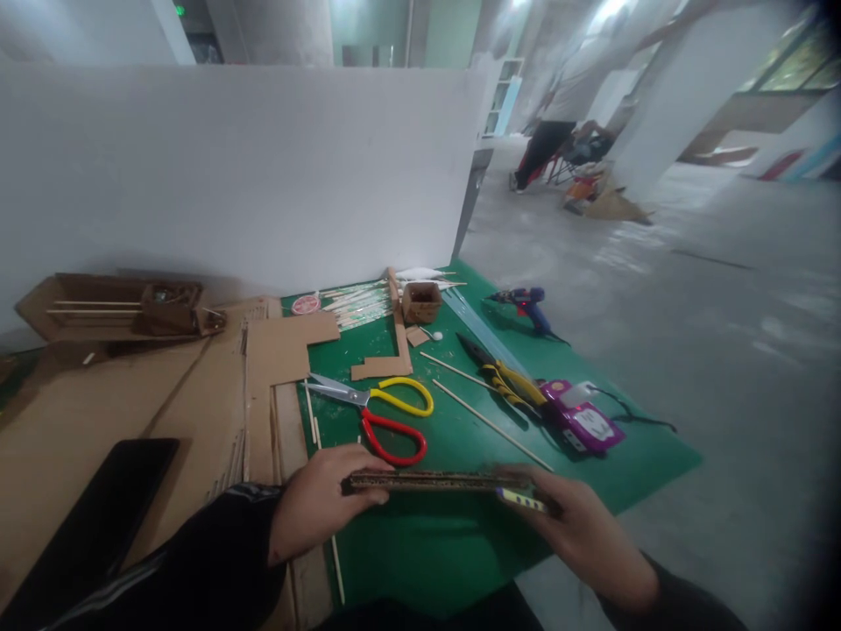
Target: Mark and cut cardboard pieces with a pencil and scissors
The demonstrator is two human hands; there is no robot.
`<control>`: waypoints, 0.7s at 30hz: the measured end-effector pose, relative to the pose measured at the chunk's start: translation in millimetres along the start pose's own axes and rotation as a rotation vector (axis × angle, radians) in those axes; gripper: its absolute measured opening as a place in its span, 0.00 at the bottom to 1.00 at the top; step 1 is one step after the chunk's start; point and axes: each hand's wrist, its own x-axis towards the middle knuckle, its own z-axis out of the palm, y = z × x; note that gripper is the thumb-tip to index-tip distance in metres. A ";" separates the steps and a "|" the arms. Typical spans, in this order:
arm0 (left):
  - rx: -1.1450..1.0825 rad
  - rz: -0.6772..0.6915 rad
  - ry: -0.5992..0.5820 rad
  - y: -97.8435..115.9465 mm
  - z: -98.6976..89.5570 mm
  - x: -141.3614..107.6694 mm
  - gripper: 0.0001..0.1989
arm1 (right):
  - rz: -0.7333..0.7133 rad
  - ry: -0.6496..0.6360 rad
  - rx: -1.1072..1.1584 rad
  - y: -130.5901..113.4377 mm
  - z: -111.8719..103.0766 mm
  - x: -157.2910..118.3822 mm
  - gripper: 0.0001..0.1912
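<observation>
Edge-on between my hands is a flat strip of layered cardboard (434,481), held above the green table mat. My left hand (328,499) pinches its left end between thumb and fingers. At the other end, my right hand (578,521) is closed on the cardboard together with a small pale-yellow tool (522,499) with dark square marks; its kind is not clear. Scissors (364,399) with one yellow and one red handle lie open just beyond the cardboard. Pliers (503,381) with yellow-black grips and thin wooden sticks (492,425) lie further right.
A purple device (582,421) with a cable and a blue glue gun (526,307) lie at right. Farther back are a small cardboard box (421,302) and clear glue sticks (486,333). Cardboard sheets (197,386), a black phone (98,526) and a cardboard construction (124,307) occupy the left.
</observation>
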 end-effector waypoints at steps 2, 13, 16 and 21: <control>-0.001 -0.008 0.012 0.7 0.9 0.8 0.11 | -0.003 -0.015 0.008 1.3 -0.4 1.2 0.15; -0.016 -0.014 0.023 1.7 0.5 3.2 0.10 | 0.002 -0.016 0.024 2.5 -0.8 2.3 0.15; -0.022 -0.012 0.022 -0.5 1.2 3.1 0.11 | -0.014 -0.013 0.028 -0.1 -1.2 3.2 0.15; -0.026 -0.009 0.025 -0.6 1.0 2.8 0.11 | -0.010 -0.018 0.024 -1.5 -2.4 4.4 0.15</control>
